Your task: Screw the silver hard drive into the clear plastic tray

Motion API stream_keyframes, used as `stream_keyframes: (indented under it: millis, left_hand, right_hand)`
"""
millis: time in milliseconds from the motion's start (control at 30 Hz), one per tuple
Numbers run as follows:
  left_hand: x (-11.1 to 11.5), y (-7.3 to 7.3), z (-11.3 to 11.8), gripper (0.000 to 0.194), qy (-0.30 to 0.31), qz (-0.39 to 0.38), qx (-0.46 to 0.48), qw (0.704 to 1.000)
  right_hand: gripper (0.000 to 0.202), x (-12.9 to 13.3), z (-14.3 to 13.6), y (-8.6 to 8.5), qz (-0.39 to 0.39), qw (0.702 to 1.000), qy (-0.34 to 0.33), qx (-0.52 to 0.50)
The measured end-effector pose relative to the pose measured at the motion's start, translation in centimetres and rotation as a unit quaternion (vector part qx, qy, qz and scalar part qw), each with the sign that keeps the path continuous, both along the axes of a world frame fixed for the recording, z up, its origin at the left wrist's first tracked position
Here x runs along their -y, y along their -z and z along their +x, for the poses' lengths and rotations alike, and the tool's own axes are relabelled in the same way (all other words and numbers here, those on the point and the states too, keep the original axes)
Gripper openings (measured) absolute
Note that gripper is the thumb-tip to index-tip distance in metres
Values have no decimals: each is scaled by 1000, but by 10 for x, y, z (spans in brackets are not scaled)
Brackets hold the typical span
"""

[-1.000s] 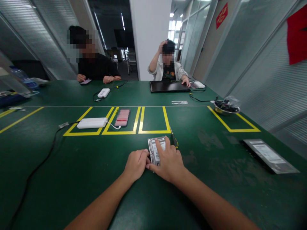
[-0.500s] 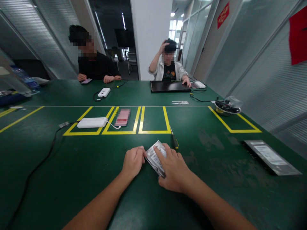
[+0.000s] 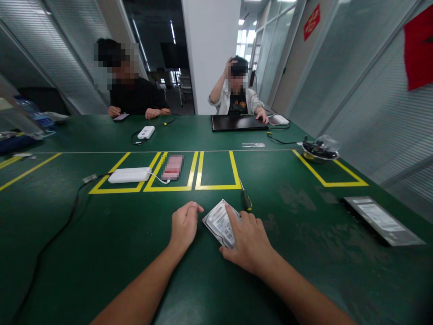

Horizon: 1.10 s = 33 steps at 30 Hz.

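Observation:
A silver hard drive with a printed white label lies tilted corner-first before me, close to the green table top. My right hand grips it from the right, the index finger stretched over the label and the thumb by the near corner. Part of the drive is hidden under that hand. My left hand is just left of the drive, apart from it, with its fingers curled together and the index tip poking toward the drive. A screwdriver with a dark and yellow handle lies just beyond my right hand.
Yellow tape boxes mark the table; a white power bank and a phone lie there, joined by a cable. To the right are a flat device and a metal bowl of dark items. Two people sit opposite, one touching a black panel.
My left hand has come off the drive's left corner and moved slightly left. More of the label shows as my right hand has shifted a little to the right.

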<state>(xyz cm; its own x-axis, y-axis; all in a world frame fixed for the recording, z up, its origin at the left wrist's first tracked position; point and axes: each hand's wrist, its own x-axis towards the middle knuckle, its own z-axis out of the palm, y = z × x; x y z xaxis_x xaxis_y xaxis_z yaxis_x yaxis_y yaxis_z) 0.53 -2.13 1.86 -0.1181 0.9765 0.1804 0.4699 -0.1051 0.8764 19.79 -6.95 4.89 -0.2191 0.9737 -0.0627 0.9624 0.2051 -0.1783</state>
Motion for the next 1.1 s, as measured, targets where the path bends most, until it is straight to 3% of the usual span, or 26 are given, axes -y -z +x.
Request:
stream_keyframes:
  millis: [467,700,867,1000,1100]
  left_hand:
    - [1,-1,0,36,-1,4,-4,1000]
    - [1,-2,-1,37,1,10,-15,1000]
    - [0,1,0,37,19,10,-38,999]
    - [2,4,3,31,51,12,-64,997]
    - [6,6,6,31,86,12,-87,992]
  right_hand:
    - [103,-2,6,1,7,999,4,-35]
    - [102,-1,22,-14,40,997,6,-68]
    - [109,2,67,-22,78,995,23,-66]
    - [106,9,125,-23,114,990,73,-37]
    - [96,21,174,-24,99,985,142,0]
